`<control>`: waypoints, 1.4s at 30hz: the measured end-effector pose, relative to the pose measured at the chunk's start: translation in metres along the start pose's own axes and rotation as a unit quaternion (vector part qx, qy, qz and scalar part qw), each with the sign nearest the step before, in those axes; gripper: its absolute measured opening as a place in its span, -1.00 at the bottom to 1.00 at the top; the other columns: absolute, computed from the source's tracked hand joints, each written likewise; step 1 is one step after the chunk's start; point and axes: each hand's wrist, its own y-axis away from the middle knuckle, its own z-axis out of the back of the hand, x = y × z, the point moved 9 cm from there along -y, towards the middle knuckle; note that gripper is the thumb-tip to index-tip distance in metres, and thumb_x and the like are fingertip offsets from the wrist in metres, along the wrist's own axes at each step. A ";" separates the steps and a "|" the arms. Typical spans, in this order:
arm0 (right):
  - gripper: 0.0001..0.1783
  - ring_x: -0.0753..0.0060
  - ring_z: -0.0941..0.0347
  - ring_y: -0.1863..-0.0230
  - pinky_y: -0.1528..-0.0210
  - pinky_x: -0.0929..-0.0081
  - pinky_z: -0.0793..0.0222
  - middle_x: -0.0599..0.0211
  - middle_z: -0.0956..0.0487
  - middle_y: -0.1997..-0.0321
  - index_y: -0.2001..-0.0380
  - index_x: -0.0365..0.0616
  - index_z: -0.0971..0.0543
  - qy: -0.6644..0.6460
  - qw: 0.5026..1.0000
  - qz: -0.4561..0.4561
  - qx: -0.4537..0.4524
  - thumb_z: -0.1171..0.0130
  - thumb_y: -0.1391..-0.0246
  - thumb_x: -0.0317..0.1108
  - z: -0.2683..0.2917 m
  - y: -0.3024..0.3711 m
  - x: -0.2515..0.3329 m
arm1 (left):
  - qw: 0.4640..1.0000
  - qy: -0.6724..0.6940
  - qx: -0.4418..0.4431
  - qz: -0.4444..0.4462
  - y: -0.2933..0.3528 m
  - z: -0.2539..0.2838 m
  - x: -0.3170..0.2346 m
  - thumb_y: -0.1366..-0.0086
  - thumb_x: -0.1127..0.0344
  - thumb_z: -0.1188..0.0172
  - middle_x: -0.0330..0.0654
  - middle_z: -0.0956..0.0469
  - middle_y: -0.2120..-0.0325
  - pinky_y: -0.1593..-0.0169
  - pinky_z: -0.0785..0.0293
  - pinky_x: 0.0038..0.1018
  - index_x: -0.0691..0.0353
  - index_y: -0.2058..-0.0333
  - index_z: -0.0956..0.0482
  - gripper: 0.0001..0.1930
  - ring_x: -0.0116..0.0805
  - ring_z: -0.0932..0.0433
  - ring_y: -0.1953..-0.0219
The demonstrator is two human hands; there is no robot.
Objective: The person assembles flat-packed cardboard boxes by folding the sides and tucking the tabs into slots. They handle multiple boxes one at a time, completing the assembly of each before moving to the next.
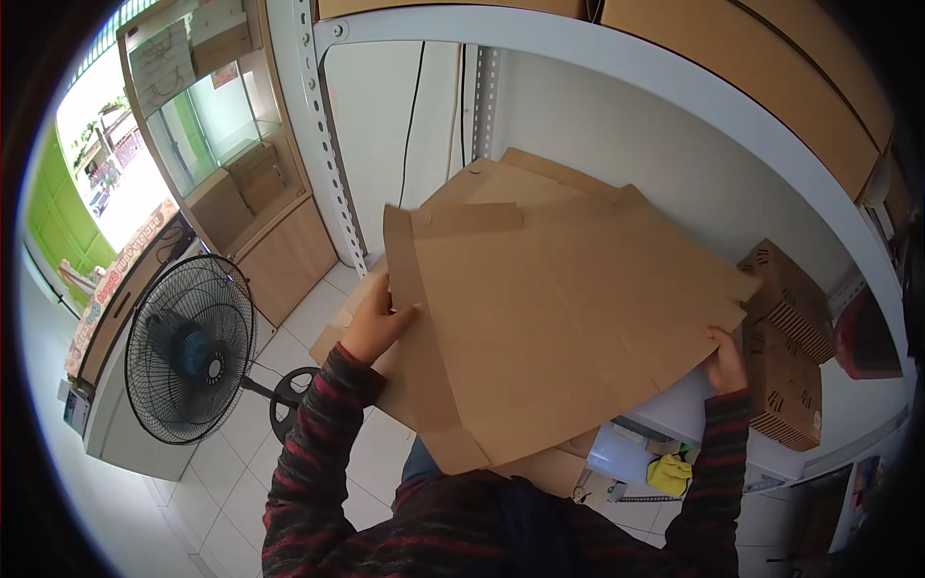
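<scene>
A large flat sheet of brown cardboard [568,318], creased and cut like an unfolded box, spans the space in front of me. My left hand [377,321] grips its left flap, thumb on top and fingers underneath. At the lower right edge, my right hand [725,362] pinches the sheet, its other fingers partly hidden beneath. More flat cardboard [568,181] shows behind the far edge, and another piece pokes out below on the left. How many sheets I hold I cannot tell.
A black standing fan [193,349] is at my left, before a wooden glass cabinet [226,144]. Stacks of folded brown boxes [785,385] stand on the white shelf at right. Overhead runs a grey metal rack beam [617,43] bearing large cartons. A yellow cloth [669,474] lies below right.
</scene>
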 end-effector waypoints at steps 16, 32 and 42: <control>-0.63 0.41 -0.42 -0.01 -0.10 0.44 -0.29 0.17 -0.52 -0.02 -0.03 -0.32 -0.44 0.205 0.941 0.265 0.045 -0.01 -0.20 -0.38 -0.140 0.083 0.102 | 0.786 -0.560 0.240 -0.109 -0.045 -0.138 -0.020 0.24 -0.55 -0.26 0.23 0.11 -0.35 -0.26 0.35 0.41 0.17 -0.33 -0.08 0.26 0.29 0.28 -0.40; -0.32 -0.18 -0.30 -0.25 -0.28 0.16 -0.27 -0.30 -0.37 -0.19 -0.10 -0.58 -0.34 0.509 0.654 0.453 0.329 0.01 0.25 -0.65 -0.303 0.198 -0.003 | 0.775 -0.565 0.209 -0.191 -0.058 -0.151 0.000 0.20 -0.64 -0.09 0.17 -0.01 -0.33 -0.27 0.38 0.38 0.12 -0.31 -0.17 0.20 0.19 0.15 -0.40; -0.48 -0.08 -0.39 -0.13 -0.20 0.34 -0.29 -0.15 -0.43 -0.13 -0.13 -0.34 -0.38 0.345 0.827 0.221 0.385 0.02 -0.04 -0.52 -0.284 0.155 0.012 | 0.777 -0.571 0.183 -0.191 -0.059 -0.145 -0.007 0.18 -0.65 -0.06 0.15 -0.04 -0.33 -0.29 0.32 0.34 0.10 -0.30 -0.19 0.19 0.17 0.10 -0.39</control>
